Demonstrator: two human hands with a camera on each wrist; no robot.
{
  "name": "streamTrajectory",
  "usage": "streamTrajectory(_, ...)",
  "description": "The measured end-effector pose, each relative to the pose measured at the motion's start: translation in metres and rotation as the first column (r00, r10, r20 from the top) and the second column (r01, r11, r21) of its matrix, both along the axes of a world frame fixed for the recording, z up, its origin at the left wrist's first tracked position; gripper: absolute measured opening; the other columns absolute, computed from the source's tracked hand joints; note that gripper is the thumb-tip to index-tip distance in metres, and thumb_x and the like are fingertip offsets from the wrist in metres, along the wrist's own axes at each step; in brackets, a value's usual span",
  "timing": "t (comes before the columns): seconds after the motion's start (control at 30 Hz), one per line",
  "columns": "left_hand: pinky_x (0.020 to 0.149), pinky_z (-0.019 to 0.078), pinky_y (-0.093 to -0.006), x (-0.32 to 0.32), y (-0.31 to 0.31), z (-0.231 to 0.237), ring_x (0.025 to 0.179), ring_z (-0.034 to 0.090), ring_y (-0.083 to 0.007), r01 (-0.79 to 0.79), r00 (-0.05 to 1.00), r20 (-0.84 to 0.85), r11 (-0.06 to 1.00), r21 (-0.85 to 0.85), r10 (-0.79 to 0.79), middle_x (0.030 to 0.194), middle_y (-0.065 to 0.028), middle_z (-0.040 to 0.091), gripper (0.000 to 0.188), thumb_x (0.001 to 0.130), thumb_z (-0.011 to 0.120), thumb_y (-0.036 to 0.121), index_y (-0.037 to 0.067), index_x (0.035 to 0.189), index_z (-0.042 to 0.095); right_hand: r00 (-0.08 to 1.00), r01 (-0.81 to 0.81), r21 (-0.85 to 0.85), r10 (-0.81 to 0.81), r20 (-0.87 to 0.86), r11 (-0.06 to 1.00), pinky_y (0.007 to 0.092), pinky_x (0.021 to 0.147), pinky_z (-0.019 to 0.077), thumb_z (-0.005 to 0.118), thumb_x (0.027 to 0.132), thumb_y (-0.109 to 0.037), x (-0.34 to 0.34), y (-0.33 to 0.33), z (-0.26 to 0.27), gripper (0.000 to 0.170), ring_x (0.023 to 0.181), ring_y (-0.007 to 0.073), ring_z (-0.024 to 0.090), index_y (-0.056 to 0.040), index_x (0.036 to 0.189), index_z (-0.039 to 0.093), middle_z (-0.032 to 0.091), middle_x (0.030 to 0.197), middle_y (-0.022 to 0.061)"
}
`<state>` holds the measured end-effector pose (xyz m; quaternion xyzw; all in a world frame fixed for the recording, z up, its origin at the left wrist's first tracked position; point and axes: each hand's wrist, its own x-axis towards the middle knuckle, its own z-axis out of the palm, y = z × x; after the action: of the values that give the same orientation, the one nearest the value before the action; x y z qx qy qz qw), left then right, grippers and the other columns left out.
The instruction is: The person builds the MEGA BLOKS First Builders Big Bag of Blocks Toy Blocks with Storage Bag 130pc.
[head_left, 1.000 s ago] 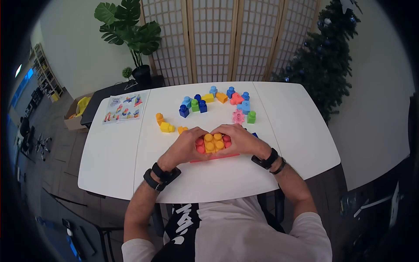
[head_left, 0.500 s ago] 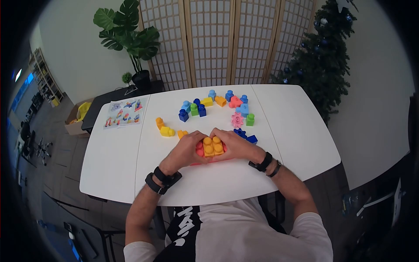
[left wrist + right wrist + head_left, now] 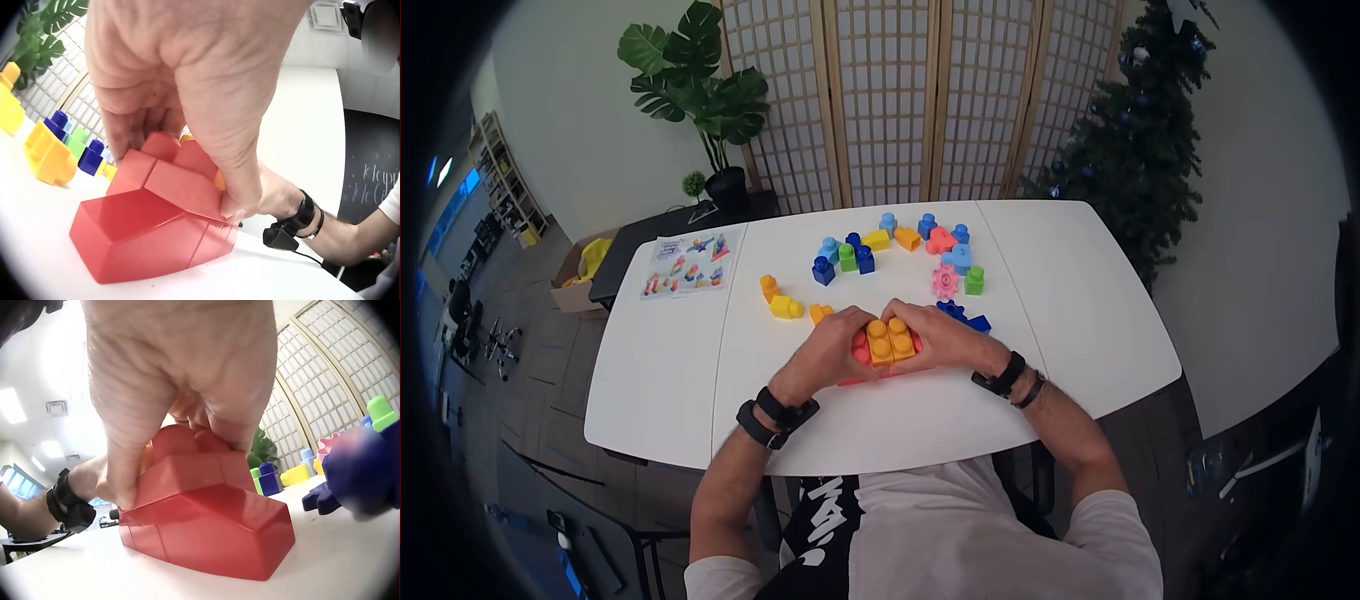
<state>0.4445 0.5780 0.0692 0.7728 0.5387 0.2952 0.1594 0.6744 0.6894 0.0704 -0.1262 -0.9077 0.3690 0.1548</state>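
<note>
Near the front of the white table, both hands close round a block build: yellow-orange blocks (image 3: 890,342) in the middle, red blocks (image 3: 181,178) at the sides, on a long red base (image 3: 219,534). The left hand (image 3: 830,350) grips the left side, its thumb on the near face and its fingers behind. From the right, the right hand (image 3: 945,338) grips the other red side the same way. In both wrist views the red base rests on the table. The far fingertips are partly hidden.
Loose blocks lie in an arc beyond the hands: yellow (image 3: 786,307) at left, green (image 3: 847,257) and blue at the back, a pink gear (image 3: 945,282) and dark blue pieces (image 3: 978,323) at right. A picture sheet (image 3: 688,265) lies at the table's left.
The head view has tilted slightly, so the table sits a little lower in it. Both hands keep their grip on the build, which has barely moved on the table.
</note>
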Motion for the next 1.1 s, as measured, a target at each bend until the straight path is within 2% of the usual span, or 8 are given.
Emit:
streamTrajectory(0.17, 0.094, 0.0587, -0.0388, 0.002, -0.003, 0.003, 0.101, 0.073, -0.0368, -0.019, 1.000, 0.003, 1.000, -0.024, 0.019, 0.111, -0.0187, 0.074, 0.068, 0.067, 0.102, 0.023, -0.004, 0.123, 0.072, 1.000, -0.006, 0.034, 0.006, 0.005, 0.999, 0.0421, 0.094, 0.0599, 0.097, 0.083, -0.033, 0.000, 0.001, -0.002, 0.071, 0.111, 0.0360, 0.073, -0.0077, 0.130, 0.049, 0.072, 0.118, 0.0180)
streamTrajectory(0.3, 0.100, 0.0582, -0.0420, -0.006, -0.009, 0.009, 0.114, 0.071, -0.0368, -0.021, 0.998, -0.055, 1.000, -0.001, 0.021, 0.128, -0.0213, 0.071, 0.092, 0.072, 0.103, 0.037, -0.003, 0.144, 0.063, 0.998, -0.026, 0.171, 0.016, 0.061, 0.985, 0.0408, 0.097, 0.0584, 0.095, 0.085, -0.037, 0.001, 0.010, 0.013, 0.067, 0.113, 0.0317, 0.072, -0.0067, 0.130, 0.056, 0.073, 0.120, 0.0153)
streamTrajectory(0.43, 0.102, 0.0583, -0.0435, -0.042, -0.016, 0.022, 0.121, 0.070, -0.0365, -0.158, 0.986, 0.062, 0.986, 0.050, 0.154, 0.139, -0.0221, 0.069, 0.108, 0.077, 0.101, 0.046, 0.002, 0.161, 0.049, 0.989, 0.132, 0.134, -0.139, 0.045, 0.982, 0.0391, 0.103, 0.0544, 0.079, 0.102, -0.040, -0.007, 0.050, 0.047, 0.041, 0.120, 0.0255, 0.068, -0.0060, 0.124, 0.075, 0.075, 0.125, 0.0114)
streamTrajectory(0.6, 0.089, 0.0630, -0.0391, -0.095, -0.012, 0.028, 0.100, 0.077, -0.0302, -0.309, 0.946, -0.070, 0.945, 0.110, 0.317, 0.115, -0.0153, 0.079, 0.047, 0.094, 0.089, 0.020, 0.004, 0.136, 0.071, 0.948, 0.268, 0.421, -0.314, 0.042, 0.866, 0.0467, 0.112, 0.0518, 0.071, 0.105, -0.030, -0.027, 0.142, 0.008, 0.043, 0.131, 0.0374, 0.065, -0.0004, 0.136, 0.070, 0.072, 0.136, 0.0197)
streamTrajectory(0.8, 0.103, 0.0584, -0.0419, -0.078, -0.011, 0.007, 0.118, 0.071, -0.0336, -0.237, 0.942, -0.212, 0.964, 0.123, 0.259, 0.127, -0.0147, 0.075, 0.051, 0.094, 0.088, 0.025, 0.004, 0.136, 0.072, 0.920, 0.250, 0.773, -0.393, -0.001, 0.583, 0.0497, 0.117, 0.0469, 0.075, 0.095, -0.024, -0.051, 0.194, -0.060, 0.047, 0.137, 0.0377, 0.061, 0.0030, 0.133, 0.070, 0.071, 0.135, 0.0227)
streamTrajectory(0.9, 0.108, 0.0542, -0.0438, -0.077, -0.007, 0.010, 0.128, 0.064, -0.0347, -0.270, 0.930, -0.229, 0.957, 0.110, 0.289, 0.134, -0.0141, 0.071, 0.048, 0.096, 0.085, 0.024, 0.004, 0.138, 0.071, 0.934, 0.239, 0.677, -0.357, 0.037, 0.696, 0.0507, 0.110, 0.0504, 0.077, 0.093, -0.024, -0.050, 0.180, -0.041, 0.036, 0.128, 0.0386, 0.065, 0.0002, 0.118, 0.073, 0.074, 0.125, 0.0208)
streamTrajectory(1.0, 0.096, 0.0564, -0.0446, -0.100, 0.004, 0.018, 0.110, 0.068, -0.0339, -0.334, 0.904, -0.155, 0.884, 0.327, 0.399, 0.125, -0.0152, 0.072, 0.037, 0.099, 0.078, 0.013, 0.005, 0.135, 0.071, 0.903, 0.224, 0.649, -0.405, 0.142, 0.727, 0.0524, 0.100, 0.0541, 0.079, 0.090, -0.023, -0.046, 0.160, -0.018, 0.026, 0.111, 0.0390, 0.071, -0.0028, 0.106, 0.072, 0.077, 0.109, 0.0190)
streamTrajectory(1.1, 0.101, 0.0563, -0.0471, -0.131, 0.012, 0.021, 0.114, 0.069, -0.0384, -0.475, 0.858, -0.038, 0.819, 0.322, 0.513, 0.124, -0.0161, 0.073, 0.034, 0.099, 0.076, 0.010, 0.004, 0.132, 0.072, 0.907, 0.176, 0.697, -0.389, 0.160, 0.696, 0.0509, 0.091, 0.0570, 0.081, 0.087, -0.019, -0.040, 0.156, -0.016, 0.023, 0.097, 0.0407, 0.073, -0.0052, 0.104, 0.072, 0.077, 0.100, 0.0198)
